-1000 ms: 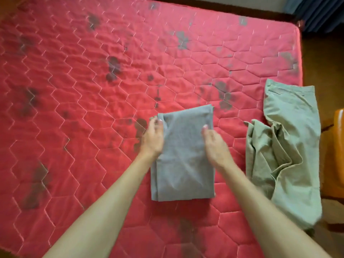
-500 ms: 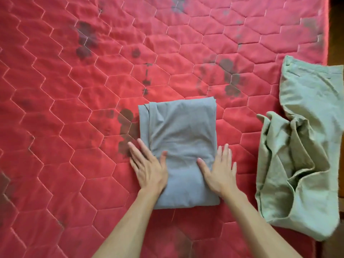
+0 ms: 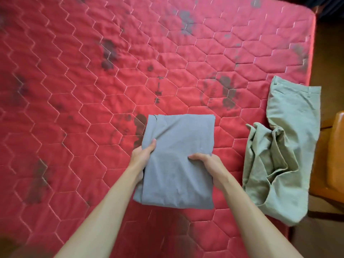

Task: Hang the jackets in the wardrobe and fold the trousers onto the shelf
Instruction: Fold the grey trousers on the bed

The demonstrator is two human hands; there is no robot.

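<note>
**Folded grey trousers gripped at both sides on the red mattress**

The grey trousers (image 3: 176, 161) are folded into a compact rectangle with its long axis running away from the person. They sit near the front of the red quilted mattress (image 3: 74, 90), a little right of its middle. Both hands hold them, 1 at each long edge.

The left hand (image 3: 142, 155) grips the left edge about halfway along. Its thumb lies on top of the cloth and its fingers are tucked under the fold, out of sight. The right hand (image 3: 206, 164) grips the right edge at about the same height, its fingers curled over the top of the cloth and pressing a small crease into it. Whether the bundle is clear of the mattress or resting on it cannot be told, though the near end casts a shadow on the quilting.

A second pair, the olive-green trousers (image 3: 284, 146), lies unfolded and rumpled at the right edge of the mattress, near the grey bundle but apart from it. Its waistband points away from the person and part of it hangs over the mattress side.

The mattress has hexagon stitching and several dark stains. Beyond its right edge stands an orange-brown wooden piece of furniture (image 3: 335, 155), only partly in view.
</note>
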